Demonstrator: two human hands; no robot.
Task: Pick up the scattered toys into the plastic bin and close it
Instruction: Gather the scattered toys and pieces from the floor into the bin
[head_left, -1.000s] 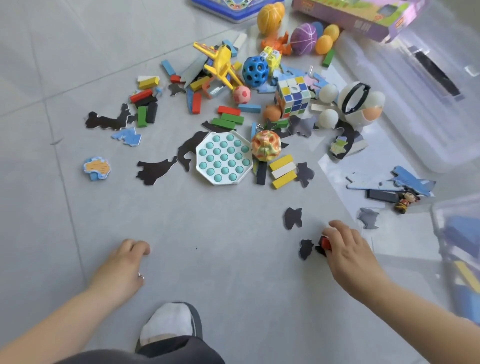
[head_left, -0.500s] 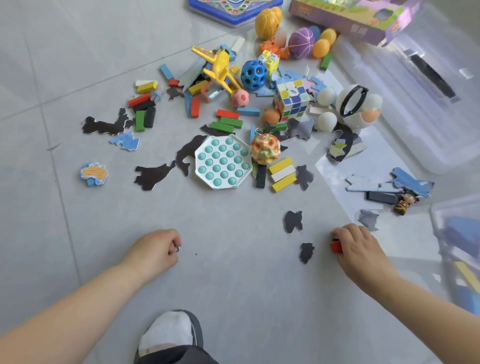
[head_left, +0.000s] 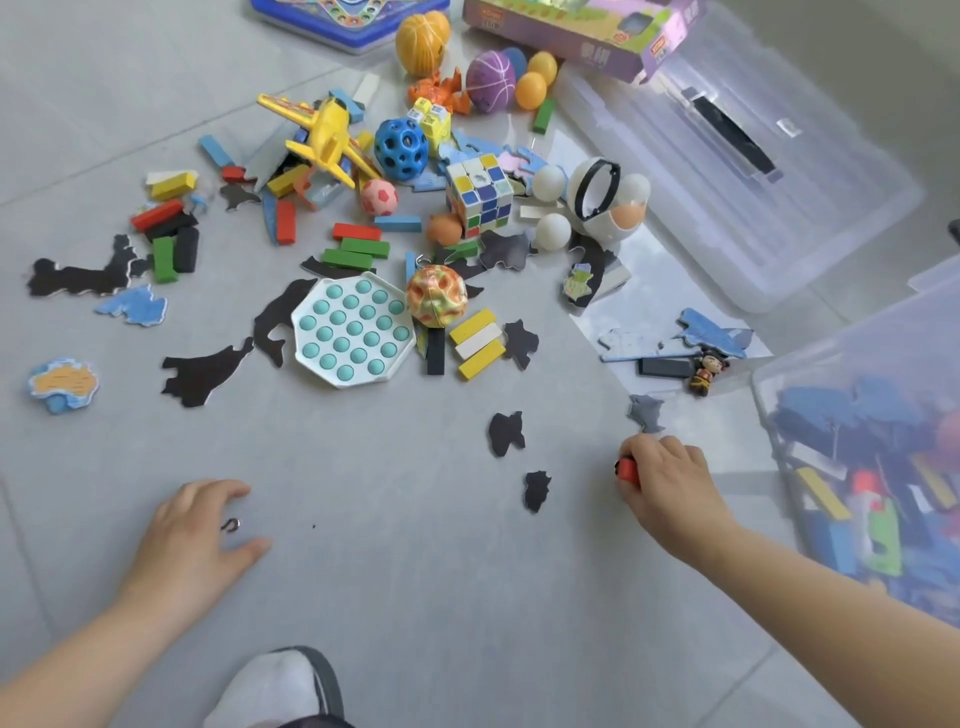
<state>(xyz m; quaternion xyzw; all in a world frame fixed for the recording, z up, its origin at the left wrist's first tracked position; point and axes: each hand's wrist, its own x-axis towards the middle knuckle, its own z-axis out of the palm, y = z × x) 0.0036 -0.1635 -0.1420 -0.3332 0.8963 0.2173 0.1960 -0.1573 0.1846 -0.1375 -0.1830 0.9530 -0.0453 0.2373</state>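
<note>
Uncurls empty left hand (head_left: 192, 535) over hook (head_left: 231, 525) at 7 o'clock; shifts red block (head_left: 627, 470), gripped by right hand (head_left: 670, 488), toward 3 o'clock plastic bin (head_left: 841, 343), probably binning next.

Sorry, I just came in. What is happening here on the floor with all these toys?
A person is tidying toys into a clear plastic bin on the right, which already holds blocks. The right hand grips a small red piece. The left hand is open, fingers spread, low over the floor. Most toys lie scattered, among them a yellow plane, a puzzle cube and a bubble-pop board. The clear lid lies apart, so the bin is not closed.
</note>
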